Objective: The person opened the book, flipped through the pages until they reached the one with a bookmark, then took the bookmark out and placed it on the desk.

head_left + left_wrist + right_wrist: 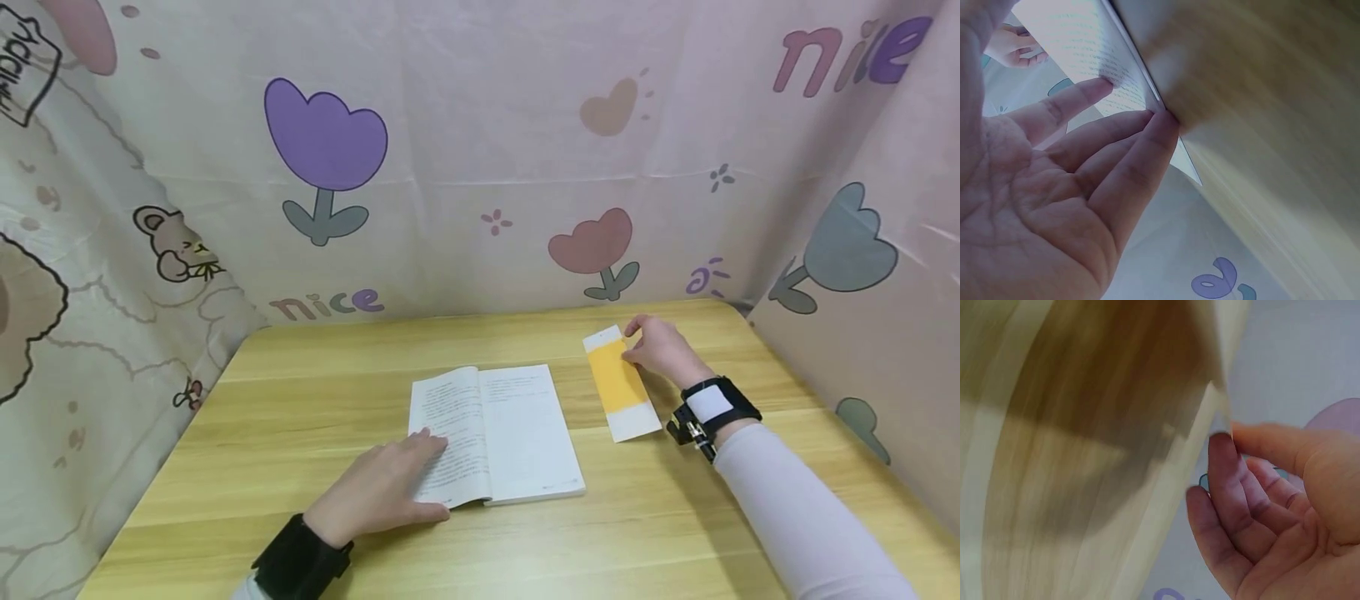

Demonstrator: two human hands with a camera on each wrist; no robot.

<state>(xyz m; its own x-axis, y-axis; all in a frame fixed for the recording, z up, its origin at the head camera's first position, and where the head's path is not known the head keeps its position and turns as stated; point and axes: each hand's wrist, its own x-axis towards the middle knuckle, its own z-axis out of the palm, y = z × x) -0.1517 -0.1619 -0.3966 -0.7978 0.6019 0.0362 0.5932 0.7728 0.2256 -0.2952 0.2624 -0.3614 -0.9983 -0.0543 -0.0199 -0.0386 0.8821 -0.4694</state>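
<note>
An open book (pixel 528 433) lies on the table, printed text on its left page and a mostly blank right page. My left hand (pixel 378 487) rests its straight fingers on the left page's outer edge, thumb near the bottom corner; the left wrist view shows the fingertips (pixel 1163 122) right at the page edge. To the right of the book, a long yellow-and-white card (pixel 617 377), shaped like a bookmark, is pinched at its right edge by my right hand (pixel 663 350). Thumb and forefinger meet on that thin edge in the right wrist view, while the other fingers curl loosely.
The light wood table (pixel 315 371) ends at a patterned curtain (pixel 450 167) behind and on both sides. Black bands with devices sit on both wrists, the right one (pixel 720 408) close to the card's lower end.
</note>
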